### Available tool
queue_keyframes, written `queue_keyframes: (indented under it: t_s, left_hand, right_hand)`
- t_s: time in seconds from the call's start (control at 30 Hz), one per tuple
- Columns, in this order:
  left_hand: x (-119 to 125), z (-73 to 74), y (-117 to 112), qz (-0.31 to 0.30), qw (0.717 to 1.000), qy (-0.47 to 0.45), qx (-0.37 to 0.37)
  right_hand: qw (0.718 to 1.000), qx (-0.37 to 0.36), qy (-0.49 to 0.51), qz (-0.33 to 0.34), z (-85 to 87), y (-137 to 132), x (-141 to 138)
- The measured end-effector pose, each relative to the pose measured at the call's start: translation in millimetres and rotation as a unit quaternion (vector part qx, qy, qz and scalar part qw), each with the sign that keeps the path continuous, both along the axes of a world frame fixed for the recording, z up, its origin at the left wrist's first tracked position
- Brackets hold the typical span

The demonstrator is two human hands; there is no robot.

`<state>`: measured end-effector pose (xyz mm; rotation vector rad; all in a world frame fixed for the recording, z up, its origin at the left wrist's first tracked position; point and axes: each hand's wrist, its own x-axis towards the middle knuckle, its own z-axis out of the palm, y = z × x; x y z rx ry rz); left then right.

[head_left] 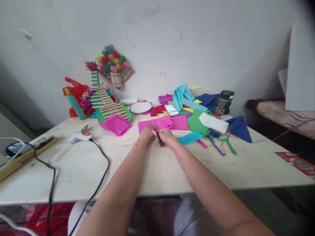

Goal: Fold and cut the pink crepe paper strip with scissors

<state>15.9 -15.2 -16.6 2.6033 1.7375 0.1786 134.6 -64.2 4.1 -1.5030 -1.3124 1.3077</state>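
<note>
My left hand point(147, 134) rests on the near edge of a strip of magenta paper point(163, 123) lying on the white table point(157, 167), fingers pressed down on it. My right hand point(166, 137) is closed round black-handled scissors point(159, 137), whose blades point at the paper between my two hands. The strip is folded in several layers.
A white glue gun point(80, 135) with a black cord lies left. More magenta paper point(116, 125), a paper guitar point(105, 103), a heap of coloured scraps point(197, 113), a dark green jar point(224, 102) and a white round lid point(140, 107) line the back. A power strip point(27, 152) lies far left.
</note>
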Motion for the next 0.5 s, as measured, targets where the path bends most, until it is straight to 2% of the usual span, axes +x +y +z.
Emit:
queue_keyframes:
  t_s: [0.23, 0.5]
  left_hand:
    - [1.9, 6.3, -5.4, 0.003, 1.000, -0.003, -0.009]
    - [0.8, 5.2, -4.0, -0.007, 1.000, -0.004, 0.002]
  right_hand:
    - [0.998, 0.017, -0.055, 0.005, -12.0, 10.5, 1.3]
    - [0.997, 0.007, -0.077, 0.008, -5.5, 6.2, -0.2]
